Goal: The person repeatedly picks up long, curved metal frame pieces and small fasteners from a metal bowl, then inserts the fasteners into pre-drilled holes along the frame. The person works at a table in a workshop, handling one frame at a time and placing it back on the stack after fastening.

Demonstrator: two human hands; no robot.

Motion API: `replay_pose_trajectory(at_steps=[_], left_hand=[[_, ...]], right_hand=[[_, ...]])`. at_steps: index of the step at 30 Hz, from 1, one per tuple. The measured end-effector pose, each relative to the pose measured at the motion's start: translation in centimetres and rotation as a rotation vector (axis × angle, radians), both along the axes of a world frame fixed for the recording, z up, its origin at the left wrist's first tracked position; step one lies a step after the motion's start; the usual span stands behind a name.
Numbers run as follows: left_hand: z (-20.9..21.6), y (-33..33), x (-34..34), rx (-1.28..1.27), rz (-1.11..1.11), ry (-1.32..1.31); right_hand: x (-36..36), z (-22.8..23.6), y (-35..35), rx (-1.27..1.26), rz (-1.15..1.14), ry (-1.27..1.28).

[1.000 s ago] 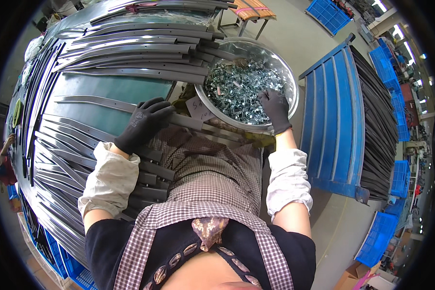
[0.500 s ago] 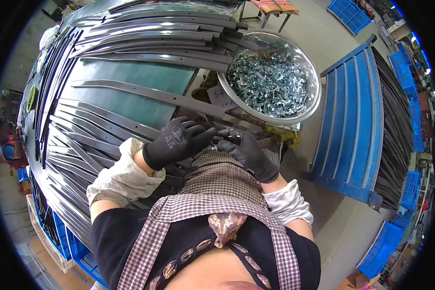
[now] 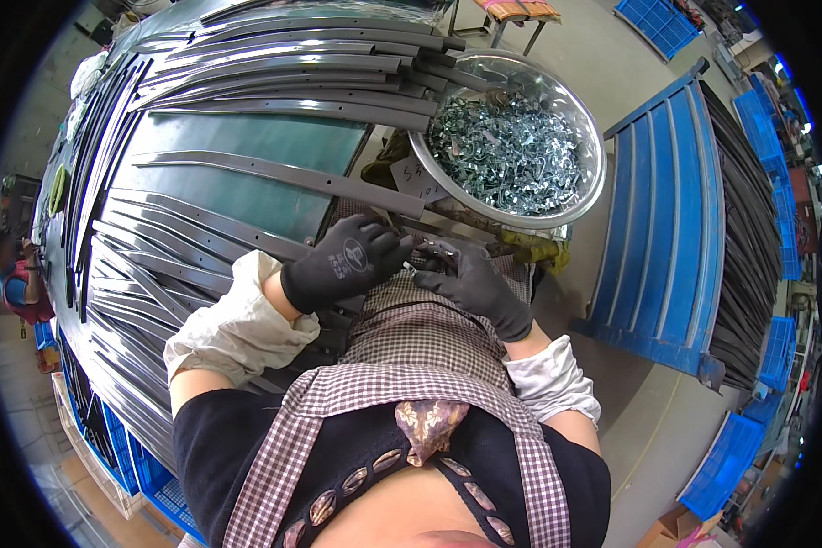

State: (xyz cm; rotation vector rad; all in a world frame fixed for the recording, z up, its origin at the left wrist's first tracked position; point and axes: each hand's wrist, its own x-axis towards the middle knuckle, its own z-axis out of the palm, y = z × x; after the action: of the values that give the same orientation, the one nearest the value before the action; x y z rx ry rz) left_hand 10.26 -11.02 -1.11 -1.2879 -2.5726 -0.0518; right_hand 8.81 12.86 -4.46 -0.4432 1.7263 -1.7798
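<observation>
My left hand (image 3: 345,263), in a black work glove, is closed with its fingers curled in front of my apron. Facing it, my gloved right hand (image 3: 473,290) pinches a small shiny metal clip (image 3: 409,268) at its fingertips. A dark piece, too hidden to name, shows among the right fingers. What the left fingers hold, if anything, is hidden. Just beyond my hands, a long dark grey metal strip (image 3: 274,171) with holes lies across the green tabletop (image 3: 237,137). To the far right of it, a steel basin (image 3: 601,164) holds a heap of small shiny metal clips (image 3: 511,151).
More grey strips (image 3: 274,68) lie stacked at the table's far side, and others (image 3: 173,242) spread at the left. Right of me stands a blue metal rack (image 3: 653,237) with dark strips behind it. Blue crates (image 3: 721,466) line the right. A person (image 3: 23,283) is at far left.
The small clip has risen slightly, from below the gap between my hands to the right fingertips. Both hands have shifted a little, and the left has turned slightly.
</observation>
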Motion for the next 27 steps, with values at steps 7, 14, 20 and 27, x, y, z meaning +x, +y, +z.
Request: replay_pose_trajectory(at_steps=[7,14,20,27], left_hand=[[-1.2,-3.8,-5.1,0.274,0.202,-0.193],[-0.8,-3.0,-4.7,0.265,0.161,-0.404],[-0.6,-3.5,-4.7,0.332,0.167,-0.445],[-1.5,-3.5,-4.9,0.314,0.179,-0.34]], right_hand=[[-2.5,-0.5,1.3,0.471,-0.122,0.586],[-4.3,-2.2,0.1,0.376,-0.064,0.902],[-5.3,-3.9,-0.3,0.594,-0.013,0.75],[-2.6,-2.5,3.0,0.56,-0.081,0.763]])
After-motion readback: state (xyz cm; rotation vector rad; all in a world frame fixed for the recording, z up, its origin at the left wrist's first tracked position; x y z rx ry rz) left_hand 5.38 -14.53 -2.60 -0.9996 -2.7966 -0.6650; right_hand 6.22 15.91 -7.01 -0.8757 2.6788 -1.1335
